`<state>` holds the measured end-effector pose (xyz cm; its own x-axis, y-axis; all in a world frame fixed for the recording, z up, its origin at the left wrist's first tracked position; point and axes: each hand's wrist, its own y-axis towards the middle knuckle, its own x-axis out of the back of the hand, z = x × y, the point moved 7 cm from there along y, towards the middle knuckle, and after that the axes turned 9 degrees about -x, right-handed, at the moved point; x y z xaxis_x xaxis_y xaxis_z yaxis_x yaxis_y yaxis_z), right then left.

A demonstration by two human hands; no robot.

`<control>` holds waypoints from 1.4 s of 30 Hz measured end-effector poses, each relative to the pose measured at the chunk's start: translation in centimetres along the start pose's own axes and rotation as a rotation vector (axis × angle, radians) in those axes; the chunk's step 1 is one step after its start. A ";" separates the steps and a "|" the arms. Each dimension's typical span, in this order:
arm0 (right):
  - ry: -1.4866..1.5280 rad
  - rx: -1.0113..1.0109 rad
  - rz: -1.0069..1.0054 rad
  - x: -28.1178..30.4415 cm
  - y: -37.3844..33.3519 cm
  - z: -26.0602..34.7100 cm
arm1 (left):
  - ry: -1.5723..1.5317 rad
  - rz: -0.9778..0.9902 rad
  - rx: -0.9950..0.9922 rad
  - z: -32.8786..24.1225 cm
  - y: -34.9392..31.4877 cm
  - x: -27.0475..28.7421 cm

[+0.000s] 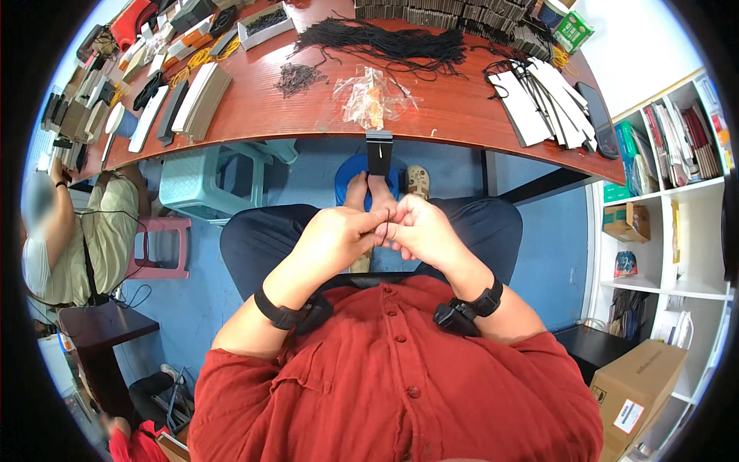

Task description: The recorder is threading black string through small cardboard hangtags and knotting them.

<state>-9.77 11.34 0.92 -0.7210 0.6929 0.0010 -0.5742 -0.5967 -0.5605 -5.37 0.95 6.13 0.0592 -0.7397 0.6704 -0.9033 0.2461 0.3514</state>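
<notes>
Above my lap my left hand (336,237) and my right hand (428,237) meet, fingers pinched together on a thin dark cord (388,219). Most of the cord is hidden by my fingertips. Just beyond them a black flat tag (379,159) hangs at the table's front edge, with a short pale line on it. Behind it on the tabletop lies crumpled clear plastic wrap (368,98) with an orange patch. Farther back spreads a bundle of black cords (381,45), and a small heap of dark thin pieces (299,78) sits left of the wrap.
White tags with black cords (531,104) and a phone (596,119) lie on the right of the red-brown table (262,92). A stack of pale cards (202,100) stands left. Below are a turquoise stool (202,181) and, farther left, another person (108,223).
</notes>
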 end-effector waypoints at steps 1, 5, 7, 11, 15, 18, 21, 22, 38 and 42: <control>-0.009 0.023 -0.009 -0.2 0.0 0.1 | 0.143 0.055 -0.046 -0.3 -0.1 -0.2; -0.158 0.188 -0.054 -0.6 0.0 1.2 | 0.327 0.063 -0.058 -0.6 -0.5 -0.1; -0.072 0.165 0.079 -1.0 0.2 0.8 | 0.306 0.014 -0.067 -0.9 -0.5 0.0; 0.213 -0.078 0.235 -0.7 1.3 -1.8 | -0.190 -0.131 0.327 1.9 -1.6 -0.5; 0.328 -0.139 0.325 -0.4 1.4 -3.5 | -0.563 -0.167 0.447 3.4 -2.5 -1.3; -0.277 -0.074 0.276 -0.5 0.9 -3.5 | -0.750 -0.408 0.503 5.2 -2.9 0.8; -0.863 0.423 -0.193 -0.3 -2.1 1.7 | -0.775 -0.401 0.476 5.1 -2.2 2.3; -0.944 0.431 -0.239 -0.1 -2.8 3.3 | -0.794 -0.399 0.478 4.9 -1.9 2.8; -1.025 0.324 -1.101 20.7 -4.7 15.4 | 0.966 -0.463 0.494 13.4 -1.5 26.2; -0.874 0.435 -1.141 19.3 -6.0 14.0 | 1.033 -0.564 0.407 11.6 -1.2 26.2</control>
<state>-25.70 22.61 15.90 0.2737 0.4955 0.8244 -0.9259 -0.0964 0.3653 -7.64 -25.99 15.68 0.6207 0.2047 0.7568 -0.6986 -0.2938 0.6524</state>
